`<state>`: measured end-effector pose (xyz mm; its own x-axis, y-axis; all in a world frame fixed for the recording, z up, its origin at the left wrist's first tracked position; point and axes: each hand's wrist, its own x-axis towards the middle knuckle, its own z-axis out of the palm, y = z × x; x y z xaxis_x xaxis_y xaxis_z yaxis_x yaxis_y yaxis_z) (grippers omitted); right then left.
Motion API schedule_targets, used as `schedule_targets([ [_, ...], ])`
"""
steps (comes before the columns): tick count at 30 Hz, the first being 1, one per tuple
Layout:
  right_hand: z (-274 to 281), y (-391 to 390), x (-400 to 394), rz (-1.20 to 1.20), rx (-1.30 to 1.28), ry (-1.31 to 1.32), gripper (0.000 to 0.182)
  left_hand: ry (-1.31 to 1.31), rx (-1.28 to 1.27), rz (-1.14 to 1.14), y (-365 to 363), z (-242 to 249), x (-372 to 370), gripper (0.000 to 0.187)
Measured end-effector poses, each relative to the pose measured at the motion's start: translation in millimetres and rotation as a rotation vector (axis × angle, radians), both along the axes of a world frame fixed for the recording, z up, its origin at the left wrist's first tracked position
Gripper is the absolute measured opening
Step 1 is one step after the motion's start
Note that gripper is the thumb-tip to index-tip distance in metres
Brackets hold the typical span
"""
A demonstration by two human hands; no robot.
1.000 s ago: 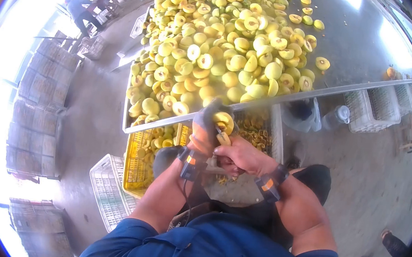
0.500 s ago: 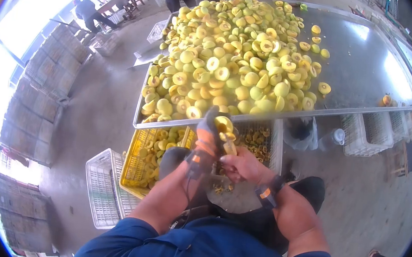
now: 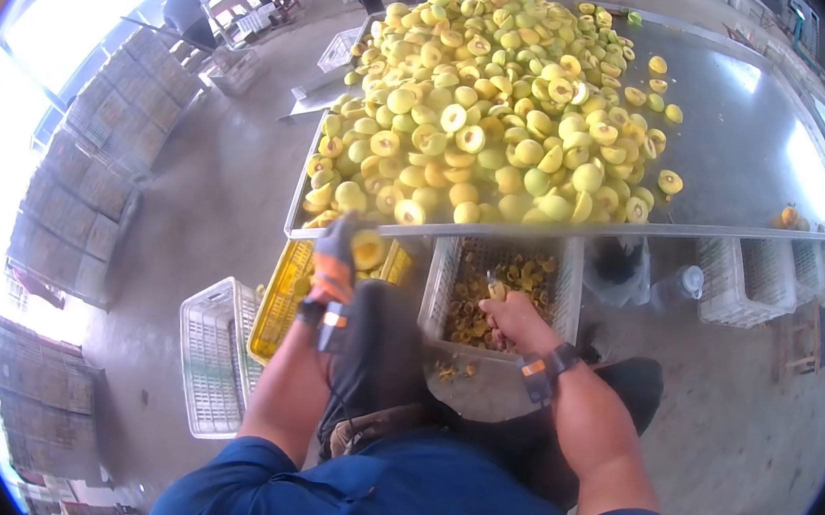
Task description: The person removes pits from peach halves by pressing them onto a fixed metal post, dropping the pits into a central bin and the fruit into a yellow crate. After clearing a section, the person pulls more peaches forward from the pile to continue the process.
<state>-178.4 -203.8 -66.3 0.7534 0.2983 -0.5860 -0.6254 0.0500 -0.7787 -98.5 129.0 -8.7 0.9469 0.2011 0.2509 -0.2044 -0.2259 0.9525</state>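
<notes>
My left hand (image 3: 334, 267), in a grey and orange glove, is over the yellow crate (image 3: 272, 318) with its fingers around a yellow peach half (image 3: 368, 250). Blur makes its grip hard to read. My right hand (image 3: 515, 319) is bare and closed on a small hand tool (image 3: 497, 289) with a pale handle; the fist hides much of the tool. Beneath that hand stands a white crate (image 3: 439, 291) holding brownish-yellow scraps. A large heap of peach halves (image 3: 488, 115) covers the left part of the metal table (image 3: 736, 141) in front of me.
Empty-looking white crates (image 3: 211, 357) stand at my left, and more white crates (image 3: 747, 283) sit under the table's right side. A clear jug (image 3: 676, 285) is beside a plastic bag (image 3: 617, 269). Stacked crates (image 3: 69, 221) line the left. Other people are at the far side.
My hands have parted. The left has moved left with the peach half to above the yellow crate; the right has moved right with the tool over the scrap crate.
</notes>
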Motion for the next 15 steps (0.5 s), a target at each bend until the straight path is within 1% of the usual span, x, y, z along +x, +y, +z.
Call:
schedule_targets([
  [1,-1.0,-0.6,2.3,-0.008,-0.038,-0.009,0.024,0.203,-0.318,0.092,10.5,17.8,-7.5,0.016],
  [3,14.2,0.7,2.5,0.012,-0.045,-0.075,0.026,0.256,-0.409,0.234,54.5,13.5,-12.4,0.020],
  [4,19.0,0.0,3.8,0.045,-0.067,-0.115,0.027,0.259,-0.287,0.247,95.0,-3.7,-7.5,0.022],
  [5,24.3,-0.1,3.8,0.078,-0.087,-0.153,0.027,0.263,-0.163,0.262,122.6,-19.5,-2.6,0.026],
  [6,33.0,-0.2,3.0,0.084,-0.085,-0.198,0.030,0.246,0.217,0.356,114.8,-7.7,-5.1,0.026],
  [8,51.0,2.3,0.2,0.096,-0.169,-0.255,0.032,0.183,0.980,0.512,95.0,16.0,-6.5,0.027],
  [10,53.3,4.4,3.1,0.118,-0.259,-0.275,0.037,0.016,0.868,0.379,61.1,15.5,15.3,0.031],
  [11,46.5,6.0,4.2,0.113,-0.275,-0.350,0.036,0.005,0.733,0.245,29.2,20.3,25.5,0.032],
  [12,35.2,8.5,6.0,0.107,-0.292,-0.426,0.036,-0.042,0.776,0.118,-3.4,24.1,36.2,0.033],
  [13,28.1,9.3,8.4,0.099,-0.309,-0.502,0.035,-0.095,0.955,-0.058,-25.5,6.1,60.9,0.034],
  [14,28.3,9.1,10.2,0.085,-0.301,-0.484,0.035,0.066,0.837,-0.104,-61.5,8.0,72.2,0.037],
  [15,31.2,9.4,12.0,0.069,-0.294,-0.468,0.035,0.125,0.929,-0.122,-98.2,20.8,72.5,0.043],
])
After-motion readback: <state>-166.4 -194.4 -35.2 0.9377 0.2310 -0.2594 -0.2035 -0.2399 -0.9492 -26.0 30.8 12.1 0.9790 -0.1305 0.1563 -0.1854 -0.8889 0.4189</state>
